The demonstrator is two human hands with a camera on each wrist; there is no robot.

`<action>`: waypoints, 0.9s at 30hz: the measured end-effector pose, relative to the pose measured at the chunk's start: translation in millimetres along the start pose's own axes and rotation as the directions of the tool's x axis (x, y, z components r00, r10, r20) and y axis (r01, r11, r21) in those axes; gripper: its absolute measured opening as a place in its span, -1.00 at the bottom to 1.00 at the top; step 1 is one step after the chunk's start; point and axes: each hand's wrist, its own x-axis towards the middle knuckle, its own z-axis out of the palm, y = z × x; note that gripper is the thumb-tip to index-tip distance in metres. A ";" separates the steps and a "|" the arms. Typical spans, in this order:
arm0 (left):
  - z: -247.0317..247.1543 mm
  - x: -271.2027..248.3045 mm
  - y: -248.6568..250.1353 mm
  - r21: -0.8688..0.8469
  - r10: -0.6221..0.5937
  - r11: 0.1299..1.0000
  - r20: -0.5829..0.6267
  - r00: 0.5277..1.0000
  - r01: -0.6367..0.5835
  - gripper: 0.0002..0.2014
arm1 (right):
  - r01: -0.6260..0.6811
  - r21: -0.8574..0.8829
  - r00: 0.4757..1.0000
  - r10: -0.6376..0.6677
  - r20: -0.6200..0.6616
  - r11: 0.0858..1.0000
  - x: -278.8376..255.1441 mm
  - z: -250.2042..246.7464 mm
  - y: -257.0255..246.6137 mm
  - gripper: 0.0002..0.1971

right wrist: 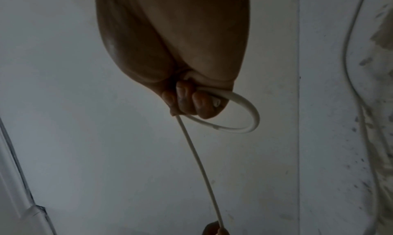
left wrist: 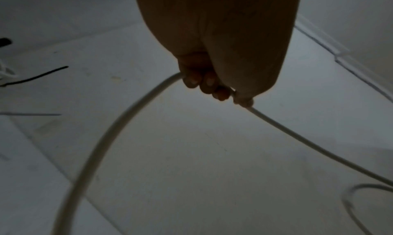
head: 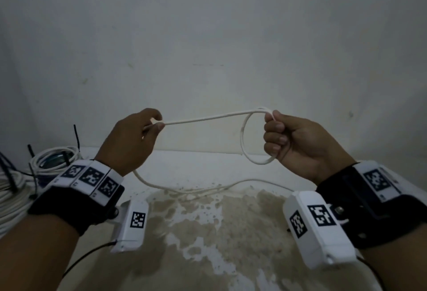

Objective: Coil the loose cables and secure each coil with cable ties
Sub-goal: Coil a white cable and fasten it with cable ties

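Note:
A white cable (head: 208, 118) stretches between both raised hands in front of a pale wall. My right hand (head: 286, 138) grips a small loop of the cable (head: 246, 143), fingers curled round it; the right wrist view shows that loop (right wrist: 248, 114) bulging from the fist. My left hand (head: 138, 138) pinches the cable at thumb and fingers, and the left wrist view shows the cable (left wrist: 119, 126) running through the curled fingers (left wrist: 204, 82). The slack (head: 184, 188) droops from the left hand onto the floor.
Coiled white cables (head: 54, 156) bound with black cable ties (head: 76, 137) lie at the left by the wall. The floor (head: 219, 221) below is white with brown stains. A black lead (head: 87, 256) trails from the left wrist camera.

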 end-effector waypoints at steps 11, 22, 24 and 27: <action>14.6 -33.7 17.9 0.204 0.006 0.975 0.352 0.936 -0.083 -0.67 | -0.028 0.280 0.996 0.003 0.090 0.960 -6.4 11.0 -15.0 -0.78; 2.8 -27.4 6.0 0.487 -0.163 0.873 0.315 0.935 -0.011 -0.73 | -0.076 0.101 0.997 0.077 -0.001 0.992 -7.3 4.5 -8.6 -0.91; 3.6 -28.3 15.8 0.465 -0.071 0.868 0.464 0.883 -0.174 -0.77 | -0.094 0.022 0.995 0.094 -0.021 0.995 -1.5 10.4 -1.4 -0.77; 5.1 -32.1 28.3 0.171 0.212 0.921 0.536 0.817 -0.351 -0.84 | -0.106 -0.075 0.993 0.101 -0.068 0.992 6.8 20.1 9.8 -0.75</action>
